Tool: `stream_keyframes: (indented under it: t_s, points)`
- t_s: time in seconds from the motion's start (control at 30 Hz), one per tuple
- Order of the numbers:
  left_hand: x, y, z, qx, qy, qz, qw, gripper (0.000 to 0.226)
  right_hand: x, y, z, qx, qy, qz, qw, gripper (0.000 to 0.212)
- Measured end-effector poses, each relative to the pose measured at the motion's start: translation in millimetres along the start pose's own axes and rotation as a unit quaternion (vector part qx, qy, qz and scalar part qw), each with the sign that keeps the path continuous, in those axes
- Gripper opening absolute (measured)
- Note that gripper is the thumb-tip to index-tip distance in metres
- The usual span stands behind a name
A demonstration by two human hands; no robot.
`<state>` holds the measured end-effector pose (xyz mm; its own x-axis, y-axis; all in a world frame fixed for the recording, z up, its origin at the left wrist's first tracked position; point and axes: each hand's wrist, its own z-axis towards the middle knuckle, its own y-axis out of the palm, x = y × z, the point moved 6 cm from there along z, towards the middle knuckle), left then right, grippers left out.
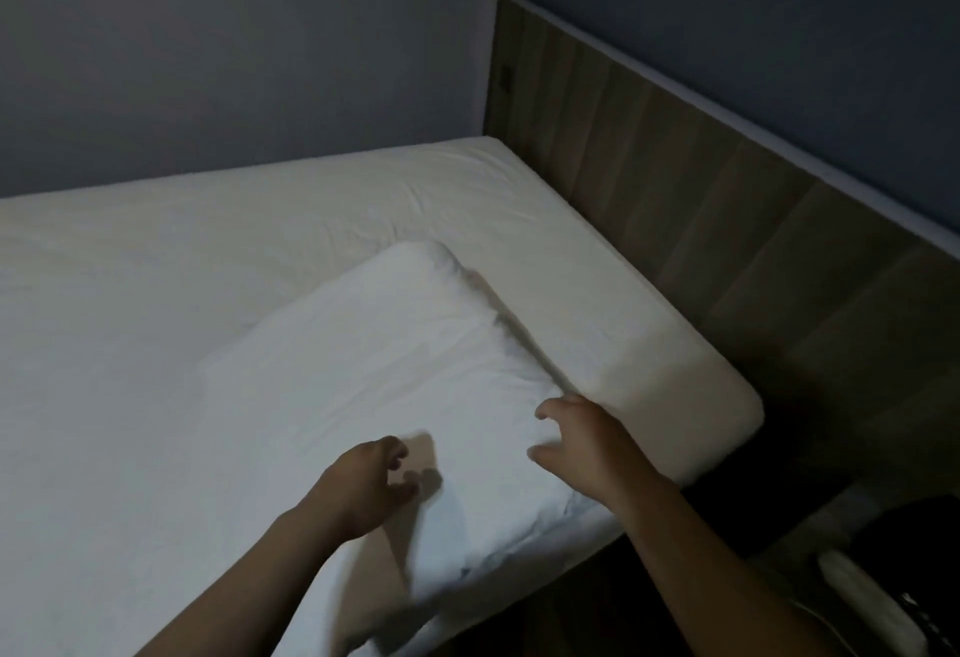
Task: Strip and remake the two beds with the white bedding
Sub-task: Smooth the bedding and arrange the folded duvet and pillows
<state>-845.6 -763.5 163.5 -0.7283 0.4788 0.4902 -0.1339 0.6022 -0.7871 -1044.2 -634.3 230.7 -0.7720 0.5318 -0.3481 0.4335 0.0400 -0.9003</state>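
Here the white pillow lies on the sheeted bed, by its near corner at the headboard. Left hand and right hand hang over the pillow's near end, fingers loosely curled, gripping nothing

Grey-blue walls meet in a corner at upper centre. A wood-grain panel of vertical boards lines the lower part of the right-hand wall, capped by a pale ledge. A small dark fitting sits near the panel's left end. At lower right lies a whitish oblong object, indistinct in shadow.
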Motion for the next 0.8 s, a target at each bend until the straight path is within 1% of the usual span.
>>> stream_keyframes:
  t_s: [0.2, 0.4, 0.5, 0.57, 0.67, 0.8]
  points:
    - [4.3, -24.1, 7.4, 0.043, -0.048, -0.022, 0.998, 0.047, -3.8, -12.9, 50.2, -0.045, -0.061, -0.052, 0.996, 0.05]
    - [-26.3, -57.2, 16.2, 0.076, -0.091, -0.035, 0.992, 0.046, -34.9, -10.6, 105.4, -0.061, -0.1, -0.073, 0.99, 0.05]
    - [-48.0, -66.5, 23.2, 0.076, -0.108, -0.04, 0.99, 0.046, -48.1, -4.1, 128.5, -0.066, -0.1, -0.076, 0.99, 0.054]
    - [-61.7, -68.6, 28.6, 0.07, -0.115, -0.037, 0.99, 0.047, -52.4, 4.5, 142.3, -0.079, -0.099, -0.075, 0.989, 0.06]
    - [-78.7, -63.9, 38.2, 0.053, -0.13, -0.034, 0.99, 0.049, -52.4, 19.6, 160.9, -0.104, -0.091, -0.066, 0.988, 0.074]
    - [-89.5, -53.5, 53.1, 0.035, -0.146, -0.025, 0.988, 0.051, -39.2, 41.1, 181.0, -0.141, -0.05, -0.053, 0.987, 0.098]
